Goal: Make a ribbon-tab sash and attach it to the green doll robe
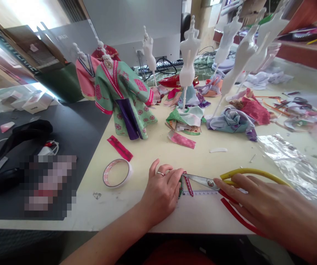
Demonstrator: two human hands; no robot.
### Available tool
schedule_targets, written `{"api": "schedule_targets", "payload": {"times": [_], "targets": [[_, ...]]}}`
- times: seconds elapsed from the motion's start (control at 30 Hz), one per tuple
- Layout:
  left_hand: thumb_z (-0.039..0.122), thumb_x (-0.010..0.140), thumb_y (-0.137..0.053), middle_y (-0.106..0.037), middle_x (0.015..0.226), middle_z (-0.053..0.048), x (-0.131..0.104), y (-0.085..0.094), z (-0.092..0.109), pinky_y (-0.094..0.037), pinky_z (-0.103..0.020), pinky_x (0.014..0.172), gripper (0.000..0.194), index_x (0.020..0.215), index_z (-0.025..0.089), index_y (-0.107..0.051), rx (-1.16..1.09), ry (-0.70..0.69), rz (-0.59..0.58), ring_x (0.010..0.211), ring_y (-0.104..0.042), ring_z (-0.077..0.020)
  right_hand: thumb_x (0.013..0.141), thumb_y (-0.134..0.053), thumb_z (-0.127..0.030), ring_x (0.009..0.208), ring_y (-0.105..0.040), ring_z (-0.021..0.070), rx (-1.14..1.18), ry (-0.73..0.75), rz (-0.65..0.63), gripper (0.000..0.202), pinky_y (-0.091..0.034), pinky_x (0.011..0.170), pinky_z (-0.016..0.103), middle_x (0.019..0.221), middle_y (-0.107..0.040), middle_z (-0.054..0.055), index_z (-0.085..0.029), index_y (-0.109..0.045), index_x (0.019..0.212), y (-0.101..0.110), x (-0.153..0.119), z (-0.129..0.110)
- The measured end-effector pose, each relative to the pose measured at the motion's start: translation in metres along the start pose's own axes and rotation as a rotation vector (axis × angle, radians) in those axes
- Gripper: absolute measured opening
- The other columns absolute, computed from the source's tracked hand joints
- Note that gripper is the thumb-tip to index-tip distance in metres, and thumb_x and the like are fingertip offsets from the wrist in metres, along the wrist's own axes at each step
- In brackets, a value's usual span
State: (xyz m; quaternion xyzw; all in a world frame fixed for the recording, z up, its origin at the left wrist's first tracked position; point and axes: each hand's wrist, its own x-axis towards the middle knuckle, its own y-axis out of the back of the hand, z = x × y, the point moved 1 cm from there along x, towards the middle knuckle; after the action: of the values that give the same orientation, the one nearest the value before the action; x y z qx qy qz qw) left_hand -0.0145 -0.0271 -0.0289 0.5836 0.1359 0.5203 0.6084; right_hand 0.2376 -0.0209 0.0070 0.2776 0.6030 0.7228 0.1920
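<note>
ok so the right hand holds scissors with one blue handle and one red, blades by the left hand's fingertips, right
Not quite: the head view shows a yellow handle, not blue. The right hand does hold the scissors, other handle red, blades by the fingertips of the left hand.

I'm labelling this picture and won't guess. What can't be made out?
All in the head view:
- red trim: upper end, unclear beside left hand
- ruler: left end, hidden by left hand
- scissors: handles, partly behind right hand
- patch: contents, pixelated
</note>
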Motion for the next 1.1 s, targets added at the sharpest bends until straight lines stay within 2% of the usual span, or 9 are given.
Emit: {"api": "schedule_targets", "payload": {"times": [0.1,0.23,0.33,0.43,0.57,0.67,0.83,1.0,1.1], "targets": [[0.011,0.085,-0.047,-0.068,0.095,-0.006,0.0,0.0,0.0,-0.024,-0.054,0.106,0.035,0.12,0.015,-0.049,-0.02,0.013,0.004,0.097,-0.054,-0.0232,0.082,-0.038,-0.014,0.088,-0.064,0.0295,0.047,-0.073,-0.021,0.052,-0.056,0.063,0.042,0.101,-0.065,0.012,-0.025,-0.046,0.132,0.001,-0.007,0.006],[0.012,0.085,-0.047,-0.067,0.098,-0.006,0.001,0.0,-0.003,-0.027,-0.052,0.105,0.032,0.117,0.017,-0.051,-0.128,0.113,-0.007,0.097,-0.055,-0.0217,0.087,-0.038,-0.026,0.082,-0.064,0.0285,0.036,-0.13,-0.002,0.049,-0.054,0.057,0.04,0.096,-0.064,0.009,-0.031,-0.042,0.136,0.0,-0.017,0.015],[0.009,0.083,-0.049,-0.067,0.097,-0.004,0.004,0.001,-0.007,-0.031,-0.048,0.103,0.033,0.114,0.018,-0.052,-0.225,0.194,-0.009,0.095,-0.056,-0.0192,0.089,-0.038,-0.033,0.087,-0.063,0.0294,0.045,-0.124,0.013,0.049,-0.054,0.057,0.039,0.098,-0.063,0.01,-0.03,-0.038,0.138,-0.003,-0.02,0.018],[0.006,0.082,-0.049,-0.068,0.093,-0.002,0.008,0.0,-0.009,-0.031,-0.047,0.103,0.033,0.112,0.019,-0.053,-0.261,0.214,0.003,0.093,-0.056,-0.0177,0.091,-0.037,-0.033,0.088,-0.063,0.0289,0.078,-0.166,0.013,0.047,-0.054,0.061,0.041,0.103,-0.063,0.011,-0.027,-0.038,0.137,-0.008,-0.017,0.019],[0.005,0.082,-0.049,-0.068,0.088,-0.001,0.014,0.0,-0.009,-0.029,-0.049,0.104,0.031,0.108,0.019,-0.055,-0.224,0.194,-0.01,0.092,-0.056,-0.0179,0.092,-0.037,-0.034,0.084,-0.064,0.028,0.033,-0.269,0.028,0.042,-0.053,0.065,0.042,0.107,-0.062,0.013,-0.021,-0.044,0.132,-0.016,-0.003,0.019],[0.005,0.081,-0.049,-0.067,0.086,-0.001,0.017,-0.001,-0.008,-0.028,-0.051,0.104,0.03,0.107,0.019,-0.057,-0.143,0.157,-0.041,0.092,-0.056,-0.0189,0.092,-0.038,-0.035,0.082,-0.064,0.0269,0.01,-0.313,0.046,0.04,-0.051,0.06,0.037,0.107,-0.062,0.013,-0.017,-0.049,0.125,-0.023,0.008,0.018],[0.007,0.082,-0.049,-0.064,0.1,-0.005,0.016,-0.006,-0.01,-0.031,-0.049,0.103,0.031,0.11,0.018,-0.057,-0.043,0.088,-0.035,0.099,-0.053,-0.0209,0.091,-0.036,-0.035,0.073,-0.064,0.0245,0.03,-0.367,0.008,0.04,-0.046,0.05,0.032,0.104,-0.063,0.013,-0.016,-0.051,0.123,-0.032,0.019,0.02],[0.013,0.083,-0.051,-0.062,0.1,-0.007,0.016,-0.002,-0.012,-0.036,-0.048,0.1,0.024,0.106,0.017,-0.058,-0.032,0.062,0.006,0.098,-0.054,-0.0214,0.093,-0.036,-0.033,0.071,-0.064,0.0244,0.002,-0.37,-0.048,0.035,-0.04,0.044,0.028,0.095,-0.063,0.012,-0.018,-0.056,0.117,-0.024,0.025,0.018],[0.016,0.086,-0.049,-0.064,0.096,-0.006,0.014,0.006,-0.009,-0.034,-0.05,0.102,0.017,0.099,0.017,-0.06,-0.032,0.011,0.012,0.095,-0.055,-0.0208,0.093,-0.036,-0.029,0.066,-0.063,0.0223,-0.017,-0.347,-0.107,0.03,-0.036,0.042,0.026,0.087,-0.062,0.012,-0.019,-0.059,0.11,-0.016,0.03,0.017]]}}
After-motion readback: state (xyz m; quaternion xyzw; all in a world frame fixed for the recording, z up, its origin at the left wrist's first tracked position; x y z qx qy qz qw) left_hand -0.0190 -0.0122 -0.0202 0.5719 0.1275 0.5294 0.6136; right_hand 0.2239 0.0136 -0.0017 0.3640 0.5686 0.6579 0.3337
